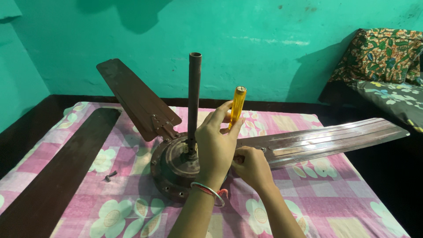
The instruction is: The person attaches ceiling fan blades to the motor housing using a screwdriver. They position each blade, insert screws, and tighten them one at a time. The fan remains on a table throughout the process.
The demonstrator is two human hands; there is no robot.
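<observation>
A detached brown blade lies at 9 o'clock on the floral bedsheet, with a loose bolt beside it. The ceiling fan motor sits at centre, its downrod upright; it looks heavy and rigid, best held by the housing rim. The left hand has its grip closed on the yellow screwdriver, which stands upright and looks light, stiff and smooth. The right hand, at 3 o'clock, pinches near the root of the silver blade. The screwdriver tip and screw are hidden behind the hands.
</observation>
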